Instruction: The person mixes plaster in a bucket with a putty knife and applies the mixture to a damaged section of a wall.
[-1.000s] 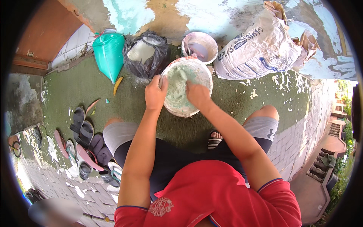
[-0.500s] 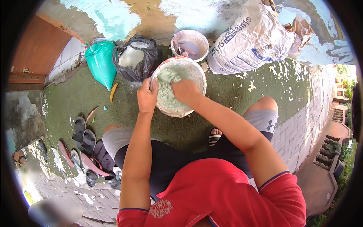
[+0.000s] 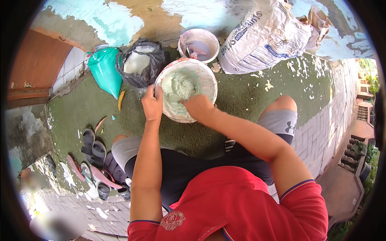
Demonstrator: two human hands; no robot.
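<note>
A white bucket (image 3: 210, 78) stands on the ground in front of my knees, its inner wall smeared with pale green paste (image 3: 183, 85). My left hand (image 3: 152, 105) is closed on the bucket's left rim, with the thumb on the inner side. Inside the near right part of the bucket, my right hand (image 3: 200, 107) is closed, knuckles up. A thick lump of the paste sits just beyond its fingers. Whatever the right hand grips is hidden by the fingers and the paste.
Behind the bucket stand a second pail (image 3: 213, 48) with greyish liquid, a large white paper sack (image 3: 261, 44), a black plastic bag (image 3: 159, 60) of white powder and a green bag (image 3: 105, 70). Sandals (image 3: 96, 152) lie to the left. A peeling wall (image 3: 157, 20) rises behind.
My right hand has moved from the paste's middle toward the bucket's near side. The paste is now heaped in a lump. My left hand keeps its hold on the rim.
</note>
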